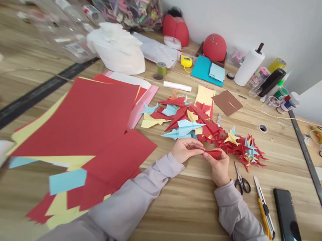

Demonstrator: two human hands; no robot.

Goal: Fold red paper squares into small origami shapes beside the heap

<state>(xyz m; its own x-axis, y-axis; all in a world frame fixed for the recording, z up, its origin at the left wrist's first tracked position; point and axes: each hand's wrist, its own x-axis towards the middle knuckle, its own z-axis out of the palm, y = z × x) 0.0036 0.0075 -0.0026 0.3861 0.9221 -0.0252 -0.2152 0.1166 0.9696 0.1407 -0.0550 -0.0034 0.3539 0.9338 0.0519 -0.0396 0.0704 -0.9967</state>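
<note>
The left hand (186,151) and right hand (221,169) pinch a folded red paper piece (214,153) above the wood-grain surface (188,212), near side of heaped red, blue and yellow folded paper shapes (183,129); black-handled metal scissors (242,183) lie to the right.

On the table (193,221), paper sheets (87,116) lie left of folded pieces (205,128), the phone (287,219) right of scissors (240,181).

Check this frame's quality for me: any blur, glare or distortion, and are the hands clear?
Head view: the bottles at upper left look smeared and stretched; head view: the left hand, right hand and red paper between them read clearer, though fine creases can't be told; head view: lighting is soft, without harsh glare on the hands; the phone shows faint sheen.
</note>
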